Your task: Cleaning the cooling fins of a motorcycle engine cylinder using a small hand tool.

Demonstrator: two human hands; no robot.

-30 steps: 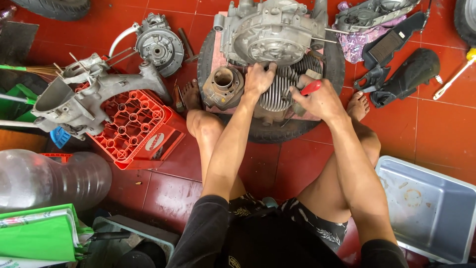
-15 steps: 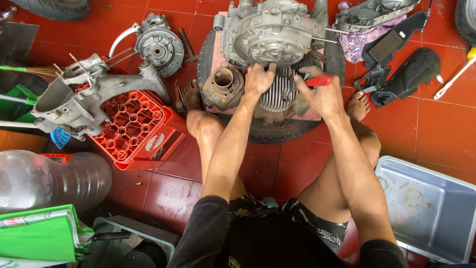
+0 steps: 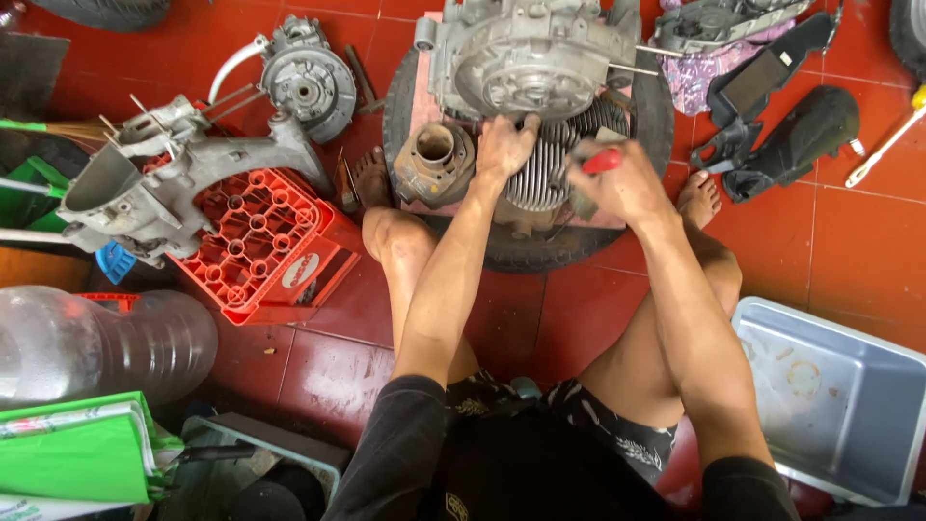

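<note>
The finned engine cylinder (image 3: 545, 174), at twelve o'clock on the tyre (image 3: 540, 246), is pressed by the spread left hand (image 3: 503, 147); a red-handled tool (image 3: 600, 161) is gripped by the right hand (image 3: 622, 183).

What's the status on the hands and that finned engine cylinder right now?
Left hand flat on finned cylinder, bracing. Right hand gripping red-handled tool at the fins. Engine sits on tyre. Loose cylinder part beside left hand, not blocking.

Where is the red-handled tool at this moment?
In the head view, the red-handled tool is in the right hand, just right of the finned cylinder that the left hand presses.
</note>
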